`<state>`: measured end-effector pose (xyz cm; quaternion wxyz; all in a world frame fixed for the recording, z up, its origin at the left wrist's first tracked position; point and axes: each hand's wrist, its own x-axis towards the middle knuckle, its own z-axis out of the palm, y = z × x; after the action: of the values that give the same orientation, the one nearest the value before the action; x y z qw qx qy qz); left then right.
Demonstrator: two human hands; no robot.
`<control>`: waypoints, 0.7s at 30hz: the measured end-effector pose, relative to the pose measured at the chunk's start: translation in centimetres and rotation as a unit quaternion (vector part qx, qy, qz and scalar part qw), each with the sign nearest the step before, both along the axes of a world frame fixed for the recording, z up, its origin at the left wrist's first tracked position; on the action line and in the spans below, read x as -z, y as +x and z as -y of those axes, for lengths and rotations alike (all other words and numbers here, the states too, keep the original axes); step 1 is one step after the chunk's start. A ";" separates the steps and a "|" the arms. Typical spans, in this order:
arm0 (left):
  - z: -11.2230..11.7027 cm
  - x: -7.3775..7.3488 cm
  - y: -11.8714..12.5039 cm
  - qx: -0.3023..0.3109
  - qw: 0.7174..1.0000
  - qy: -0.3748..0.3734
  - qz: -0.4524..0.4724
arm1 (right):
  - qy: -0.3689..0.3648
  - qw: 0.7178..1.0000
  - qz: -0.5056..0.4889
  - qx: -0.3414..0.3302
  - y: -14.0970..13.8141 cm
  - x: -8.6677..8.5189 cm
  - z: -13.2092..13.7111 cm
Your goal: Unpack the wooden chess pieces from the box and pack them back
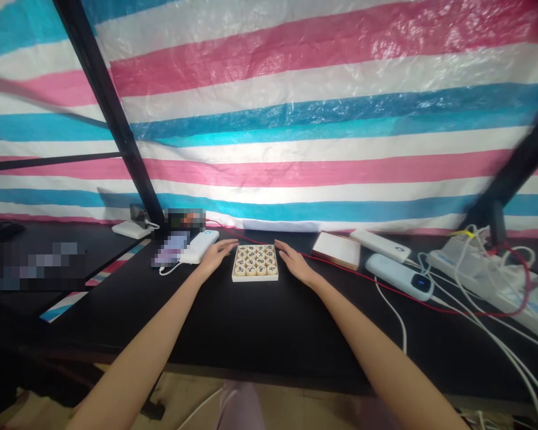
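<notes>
From the head view, a small square tray (255,277) sits on the black table (260,334), a little way back from the near edge and straight in front of the person. It is filled with round pale wooden pieces (255,261) laid flat in neat rows, each with a dark character on top. The left hand (215,255) lies just beside the tray's left side, open and holding nothing, its fingers stretched toward the far left corner; I cannot tell whether the fingertips actually touch the tray. The right hand (293,261) mirrors it on the other side, also open with the palm down and nothing in it, its fingers lying close along the tray's right edge. Left of the left hand there is a white power bank (199,246) with a white cable, and next to that something blurred out. To the right of the right hand is a small flat wooden box (337,249), then a second white power bank (380,243) and a light blue one (400,276) nearer the front. A thin red cable (363,278) runs across the table behind the tray and on to the right, toward a white power strip (484,275) tangled with white leads. Behind it all hangs a pink, blue and white striped tarp (296,119), with a black pole (107,107) slanting across it on the left.
</notes>
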<state>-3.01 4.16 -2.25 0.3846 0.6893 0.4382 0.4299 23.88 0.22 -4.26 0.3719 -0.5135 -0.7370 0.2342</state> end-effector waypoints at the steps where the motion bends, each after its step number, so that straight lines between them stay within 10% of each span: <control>1: 0.1 -0.1 0.1 0.015 1.000 -0.020 0.000 | -0.008 1.000 0.011 -0.006 0.0 -0.1 0.0; 21: 1.3 -1.0 0.8 0.030 0.994 -0.057 -0.085 | -0.143 0.964 -0.077 -0.209 1.8 -3.0 2.4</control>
<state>-2.20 2.83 -1.20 0.3970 0.7137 0.4720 0.3321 25.69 -2.22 -1.27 0.2936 -0.3763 -0.7556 0.4485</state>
